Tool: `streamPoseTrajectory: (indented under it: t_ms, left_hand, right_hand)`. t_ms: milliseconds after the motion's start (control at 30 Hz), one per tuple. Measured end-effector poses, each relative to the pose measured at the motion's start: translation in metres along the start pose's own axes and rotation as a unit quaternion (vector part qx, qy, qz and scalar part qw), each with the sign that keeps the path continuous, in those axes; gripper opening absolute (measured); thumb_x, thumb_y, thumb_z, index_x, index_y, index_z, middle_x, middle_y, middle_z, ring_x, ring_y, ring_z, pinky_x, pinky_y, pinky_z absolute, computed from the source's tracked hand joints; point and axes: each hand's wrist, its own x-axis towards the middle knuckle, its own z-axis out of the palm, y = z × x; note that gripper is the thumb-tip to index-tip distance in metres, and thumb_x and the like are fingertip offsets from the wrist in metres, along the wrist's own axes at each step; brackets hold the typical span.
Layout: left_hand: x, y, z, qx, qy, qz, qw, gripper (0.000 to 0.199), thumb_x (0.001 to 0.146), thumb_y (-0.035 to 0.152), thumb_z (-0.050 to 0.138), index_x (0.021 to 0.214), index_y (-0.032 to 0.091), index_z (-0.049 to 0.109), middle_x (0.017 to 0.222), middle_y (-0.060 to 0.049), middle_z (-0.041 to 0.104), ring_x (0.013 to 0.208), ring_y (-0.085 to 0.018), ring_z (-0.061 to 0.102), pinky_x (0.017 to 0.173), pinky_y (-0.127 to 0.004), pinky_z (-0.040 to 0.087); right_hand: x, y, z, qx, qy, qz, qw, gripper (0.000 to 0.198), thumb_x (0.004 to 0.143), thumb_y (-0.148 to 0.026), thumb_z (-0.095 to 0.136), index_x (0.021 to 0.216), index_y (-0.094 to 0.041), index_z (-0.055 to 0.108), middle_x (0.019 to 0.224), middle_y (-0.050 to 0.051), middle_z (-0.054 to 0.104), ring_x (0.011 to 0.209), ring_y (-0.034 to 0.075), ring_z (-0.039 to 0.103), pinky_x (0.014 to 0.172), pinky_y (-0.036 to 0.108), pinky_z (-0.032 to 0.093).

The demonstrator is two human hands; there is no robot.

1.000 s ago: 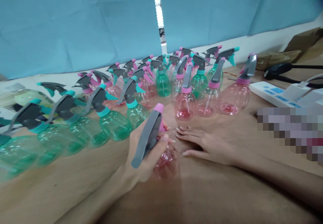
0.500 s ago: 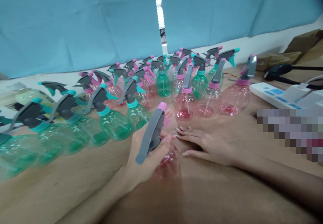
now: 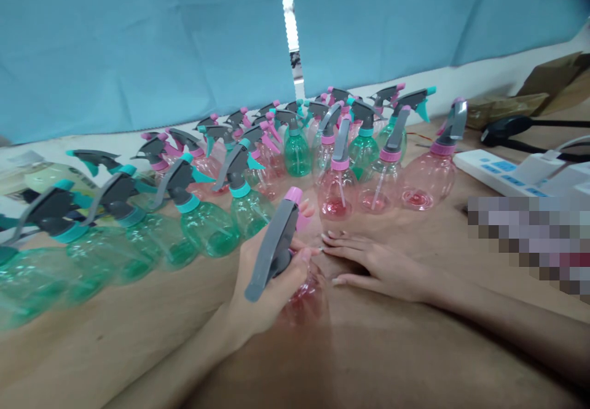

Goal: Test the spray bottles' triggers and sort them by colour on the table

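Note:
My left hand [image 3: 258, 286] is wrapped round the neck of a pink spray bottle [image 3: 306, 301] with a grey trigger head and a pink nozzle. The bottle stands on the wooden table, its nozzle pointing away from me. My right hand [image 3: 373, 264] rests flat on the table just right of that bottle, fingers stretched toward it and holding nothing. Whether its fingertips touch the bottle I cannot tell. Beyond my hands stands another pink spray bottle [image 3: 338, 194]. A green spray bottle [image 3: 209, 227] with a turquoise collar is to the left of my left hand.
Several more green and pink spray bottles fill the left side and back of the table [image 3: 391, 347]. At the right lie a white power strip [image 3: 493, 172] with plugs, a black object [image 3: 507, 132] and brown cardboard [image 3: 553, 86]. A blue sheet [image 3: 138, 46] hangs behind.
Almost nothing differs. The whole view has shifted very slightly; my left hand keeps its hold on the pink spray bottle, and my right hand stays flat on the table.

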Motion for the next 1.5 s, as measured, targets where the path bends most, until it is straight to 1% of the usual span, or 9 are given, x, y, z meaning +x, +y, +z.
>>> streamPoseTrajectory:
  t_ms: [167,467,733,933,1033,1133,1233,1300,1500]
  left_hand:
    - [0.0006,-0.0006,-0.0001,0.004,-0.012,-0.007,1.000,0.015,0.080,0.033,0.055,0.076,0.022,0.064,0.063,0.000,0.061,0.050,-0.017,0.054,0.049,-0.031,0.050]
    - [0.0011,0.0000,0.0001,0.006,-0.015,-0.012,1.000,0.017,0.080,0.035,0.054,0.076,0.021,0.063,0.065,-0.001,0.061,0.054,-0.018,0.056,0.052,-0.033,0.048]
    - [0.0001,0.0012,0.0005,0.013,-0.014,-0.021,1.000,0.017,0.081,0.034,0.053,0.079,0.021,0.064,0.076,-0.004,0.069,0.068,-0.021,0.065,0.059,-0.033,0.051]
    - [0.0048,0.0048,-0.0018,0.012,-0.027,0.010,1.000,0.013,0.080,0.030,0.053,0.080,0.023,0.064,0.073,-0.001,0.064,0.061,-0.018,0.060,0.059,-0.033,0.051]
    - [0.0057,0.0059,-0.0027,0.013,-0.027,0.023,0.999,0.013,0.081,0.028,0.051,0.077,0.024,0.063,0.074,0.000,0.062,0.064,-0.018,0.061,0.062,-0.034,0.052]
    - [0.0041,0.0037,-0.0021,-0.001,-0.032,0.032,0.999,0.013,0.082,0.025,0.050,0.087,0.023,0.062,0.075,0.000,0.064,0.070,-0.019,0.064,0.068,-0.035,0.053]
    - [0.0010,0.0000,-0.0004,-0.016,-0.033,0.020,0.999,0.025,0.084,0.025,0.050,0.108,0.022,0.057,0.077,0.000,0.068,0.072,-0.020,0.067,0.067,-0.034,0.053]
    - [-0.0010,-0.0012,0.0005,-0.021,-0.026,0.005,0.999,0.028,0.086,0.026,0.050,0.113,0.022,0.054,0.079,-0.001,0.070,0.076,-0.021,0.069,0.069,-0.034,0.053]
    - [-0.0012,0.0039,-0.0004,-0.051,-0.027,0.006,0.998,0.014,0.085,0.029,0.054,0.098,0.022,0.057,0.088,-0.002,0.068,0.078,-0.020,0.070,0.069,-0.032,0.055]
  right_hand:
    - [-0.0004,0.0003,0.0009,0.001,0.014,-0.009,1.000,0.061,0.091,-0.053,0.050,0.143,-0.024,0.041,0.149,0.006,0.040,0.139,0.024,0.034,0.114,0.045,0.029]
    - [0.0000,-0.0004,-0.0005,-0.014,-0.002,-0.003,1.000,0.064,0.091,-0.055,0.047,0.143,-0.018,0.041,0.150,0.008,0.038,0.140,0.024,0.032,0.115,0.043,0.028]
    - [-0.0007,0.0014,0.0009,0.005,0.011,-0.012,1.000,0.061,0.091,-0.053,0.050,0.143,-0.024,0.040,0.150,0.005,0.038,0.139,0.024,0.032,0.115,0.045,0.028]
    - [-0.0006,0.0015,0.0012,0.011,0.011,-0.010,1.000,0.062,0.090,-0.053,0.051,0.143,-0.023,0.040,0.149,0.006,0.038,0.139,0.024,0.032,0.115,0.046,0.028]
    - [-0.0008,0.0012,0.0011,0.018,0.014,-0.007,1.000,0.062,0.090,-0.053,0.052,0.143,-0.025,0.040,0.149,0.006,0.039,0.139,0.025,0.033,0.114,0.046,0.028]
    - [-0.0007,0.0004,0.0005,0.015,0.012,-0.006,1.000,0.062,0.090,-0.054,0.051,0.143,-0.024,0.041,0.149,0.005,0.039,0.139,0.025,0.032,0.115,0.045,0.028]
    - [-0.0002,-0.0002,0.0000,0.010,0.007,-0.002,1.000,0.062,0.090,-0.055,0.051,0.142,-0.022,0.043,0.149,0.006,0.039,0.139,0.024,0.032,0.115,0.044,0.028]
    - [0.0000,-0.0003,0.0000,0.013,0.008,-0.001,1.000,0.062,0.090,-0.054,0.051,0.142,-0.022,0.043,0.149,0.007,0.039,0.139,0.025,0.033,0.115,0.045,0.028]
    - [-0.0004,0.0007,0.0012,0.016,0.016,-0.007,1.000,0.061,0.089,-0.054,0.052,0.142,-0.023,0.043,0.149,0.007,0.039,0.139,0.026,0.033,0.114,0.046,0.028]
